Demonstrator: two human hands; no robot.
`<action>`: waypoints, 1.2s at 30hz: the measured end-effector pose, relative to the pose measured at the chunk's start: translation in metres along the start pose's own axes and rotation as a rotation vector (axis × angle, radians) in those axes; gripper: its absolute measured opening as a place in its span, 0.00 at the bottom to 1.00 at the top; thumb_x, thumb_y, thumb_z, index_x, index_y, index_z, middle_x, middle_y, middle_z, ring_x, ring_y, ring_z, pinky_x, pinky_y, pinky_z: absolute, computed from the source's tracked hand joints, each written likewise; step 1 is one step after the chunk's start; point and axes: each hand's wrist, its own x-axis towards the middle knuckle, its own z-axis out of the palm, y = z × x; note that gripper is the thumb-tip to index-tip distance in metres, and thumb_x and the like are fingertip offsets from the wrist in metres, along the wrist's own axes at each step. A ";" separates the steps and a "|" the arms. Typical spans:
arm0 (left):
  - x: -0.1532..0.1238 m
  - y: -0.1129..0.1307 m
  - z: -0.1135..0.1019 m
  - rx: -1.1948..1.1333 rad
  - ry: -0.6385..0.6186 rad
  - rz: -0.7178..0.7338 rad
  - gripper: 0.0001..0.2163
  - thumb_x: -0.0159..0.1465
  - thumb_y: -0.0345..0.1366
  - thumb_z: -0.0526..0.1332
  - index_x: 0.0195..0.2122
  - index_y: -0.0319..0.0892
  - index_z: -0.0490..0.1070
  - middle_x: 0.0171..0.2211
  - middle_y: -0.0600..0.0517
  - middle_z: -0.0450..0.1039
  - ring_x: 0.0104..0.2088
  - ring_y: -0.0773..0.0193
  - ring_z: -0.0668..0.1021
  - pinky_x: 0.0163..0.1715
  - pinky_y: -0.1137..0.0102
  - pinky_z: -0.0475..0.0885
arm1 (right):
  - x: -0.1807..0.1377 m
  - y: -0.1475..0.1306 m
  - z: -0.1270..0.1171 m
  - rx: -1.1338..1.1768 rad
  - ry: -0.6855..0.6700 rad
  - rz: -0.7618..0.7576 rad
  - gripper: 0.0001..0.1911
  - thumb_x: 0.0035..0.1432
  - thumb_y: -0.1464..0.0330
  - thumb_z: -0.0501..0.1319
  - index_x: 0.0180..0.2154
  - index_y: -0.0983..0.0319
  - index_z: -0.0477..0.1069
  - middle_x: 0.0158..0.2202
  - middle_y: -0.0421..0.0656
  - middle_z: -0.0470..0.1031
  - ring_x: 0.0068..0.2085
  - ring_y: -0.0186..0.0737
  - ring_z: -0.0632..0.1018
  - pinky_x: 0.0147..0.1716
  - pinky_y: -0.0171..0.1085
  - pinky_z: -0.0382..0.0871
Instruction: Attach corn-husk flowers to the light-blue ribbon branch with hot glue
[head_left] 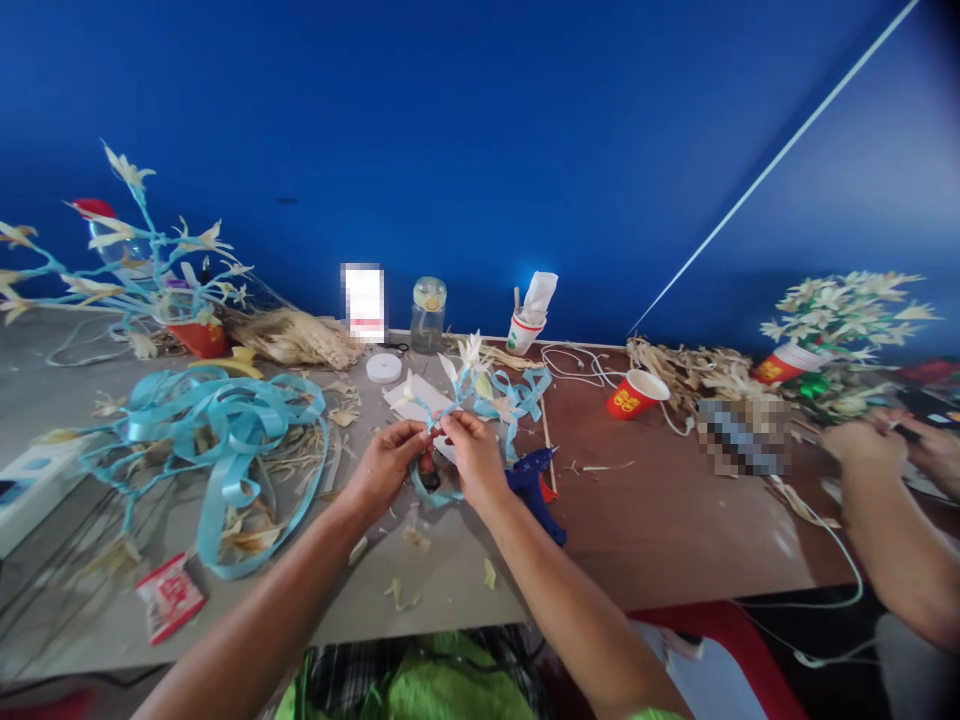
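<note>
My left hand [386,462] and my right hand [472,455] meet above the table's middle, both with fingers pinched on a thin stem wrapped in light blue ribbon [450,410]. The stem branches upward and carries pale husk flowers [471,352] at its tips. A loop of the same ribbon hangs below my hands. A blue glue gun [534,482] lies on the table just right of my right wrist.
A heap of blue ribbon [225,425] lies left. A finished flower branch in a red cup [196,335] stands far left. A jar [428,314], a cup of tools [523,330], a tipped red cup [636,393] and husk piles [690,368] sit behind. Another person's hands [877,445] work at right.
</note>
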 end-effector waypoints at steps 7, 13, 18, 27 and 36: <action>0.002 0.003 -0.005 -0.033 0.168 0.094 0.10 0.54 0.39 0.65 0.24 0.38 0.68 0.15 0.58 0.63 0.17 0.73 0.65 0.20 0.76 0.59 | 0.002 0.008 -0.004 -0.110 -0.050 0.107 0.14 0.45 0.60 0.63 0.34 0.61 0.75 0.25 0.40 0.75 0.28 0.36 0.72 0.30 0.36 0.64; 0.003 0.009 -0.008 -0.132 0.220 0.152 0.09 0.53 0.38 0.65 0.27 0.38 0.70 0.18 0.57 0.65 0.18 0.74 0.66 0.22 0.75 0.60 | -0.005 -0.013 -0.006 -0.203 -0.071 0.085 0.09 0.42 0.64 0.63 0.26 0.63 0.72 0.18 0.35 0.68 0.22 0.32 0.67 0.25 0.33 0.60; 0.001 0.014 -0.008 -0.217 0.254 0.170 0.10 0.49 0.38 0.68 0.27 0.38 0.70 0.25 0.56 0.70 0.19 0.75 0.67 0.22 0.76 0.61 | -0.025 -0.048 -0.010 -0.262 -0.139 -0.043 0.17 0.48 0.59 0.62 0.18 0.62 0.61 0.14 0.33 0.59 0.18 0.27 0.59 0.21 0.31 0.51; 0.002 0.010 -0.017 -0.422 0.090 0.101 0.10 0.49 0.35 0.69 0.29 0.37 0.71 0.24 0.56 0.67 0.20 0.75 0.68 0.25 0.74 0.67 | -0.043 -0.048 -0.048 -0.374 -0.094 -0.137 0.13 0.44 0.60 0.66 0.29 0.62 0.71 0.20 0.36 0.67 0.23 0.32 0.65 0.24 0.32 0.58; 0.000 0.013 -0.018 -0.472 0.037 0.089 0.08 0.53 0.34 0.67 0.32 0.36 0.71 0.24 0.56 0.65 0.20 0.76 0.67 0.25 0.74 0.69 | -0.057 -0.031 -0.121 -1.052 0.014 -0.328 0.18 0.53 0.55 0.58 0.32 0.63 0.72 0.31 0.46 0.73 0.29 0.38 0.72 0.32 0.36 0.67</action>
